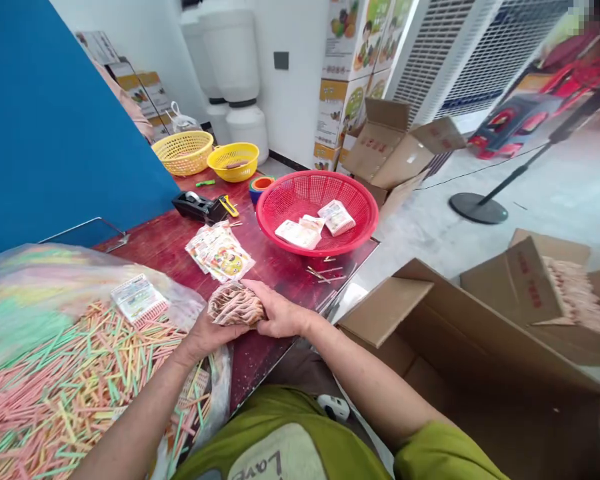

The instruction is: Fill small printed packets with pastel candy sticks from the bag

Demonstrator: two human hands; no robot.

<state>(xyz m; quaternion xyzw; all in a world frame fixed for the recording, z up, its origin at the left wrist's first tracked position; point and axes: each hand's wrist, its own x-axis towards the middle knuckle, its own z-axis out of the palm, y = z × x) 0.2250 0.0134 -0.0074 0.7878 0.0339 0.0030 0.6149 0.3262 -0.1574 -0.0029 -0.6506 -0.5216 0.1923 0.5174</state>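
A thick bundle of small printed packets (236, 305) sits between my two hands, its many wavy edges facing up. My left hand (211, 335) is closed around its left and lower side. On the right, my right hand (281, 312) grips the same bundle, fingers along the far edge and thumb underneath. Just beyond lies a fanned pile of flat printed packets (223, 252). Left of my hands, a clear plastic bag (177, 283) spills a heap of thin pastel sticks (95, 373), with one packet bundle (140, 300) resting on top.
A red mesh basket (316, 179) with several packet bundles stands on the dark red table (253, 370). Behind are a tape dispenser (199, 207), a yellow cutter (229, 205) and yellow baskets (233, 163). An open carton (460, 353) is at my right; a blue panel (65, 127) rises left.
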